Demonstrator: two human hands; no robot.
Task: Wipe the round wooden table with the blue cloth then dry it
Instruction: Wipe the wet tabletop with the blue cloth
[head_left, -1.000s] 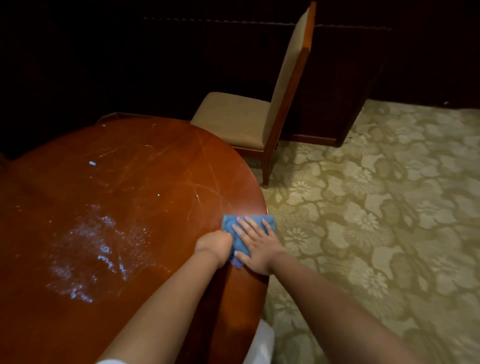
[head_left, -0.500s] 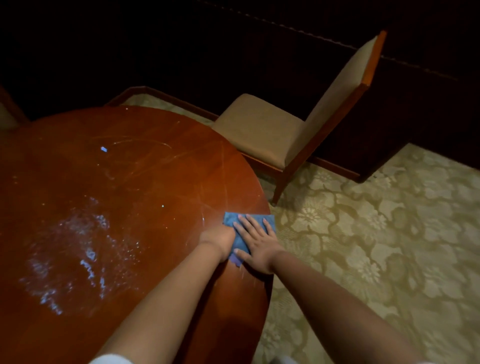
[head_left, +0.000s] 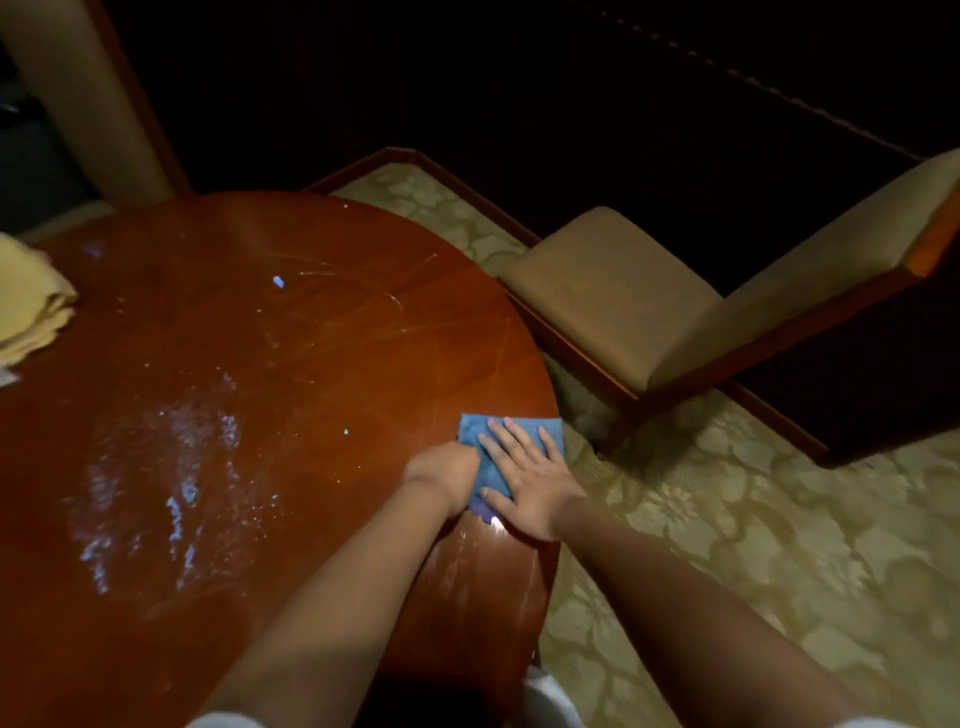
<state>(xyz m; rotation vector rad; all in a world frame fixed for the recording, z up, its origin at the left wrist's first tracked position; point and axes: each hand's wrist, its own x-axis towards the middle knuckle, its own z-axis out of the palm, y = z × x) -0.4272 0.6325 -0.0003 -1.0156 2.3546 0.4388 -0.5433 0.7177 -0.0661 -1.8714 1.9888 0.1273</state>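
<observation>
Chair beside table; yellow cloth

table is glossy reddish wood, scratched up, wet sheen at lower left. blue cloth looks soft, matt. chair has matt tan fabric.

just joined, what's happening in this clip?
A person is wiping the round wooden table with the blue cloth at its right edge. The right hand lies flat on the cloth with fingers spread; the left hand is curled at the cloth's left side, apparently gripping it. A wet, streaky patch sits toward the left of the tabletop, not yet wiped. A folded yellow cloth lies at the table's far left edge, and a chair stands beside the table.
</observation>
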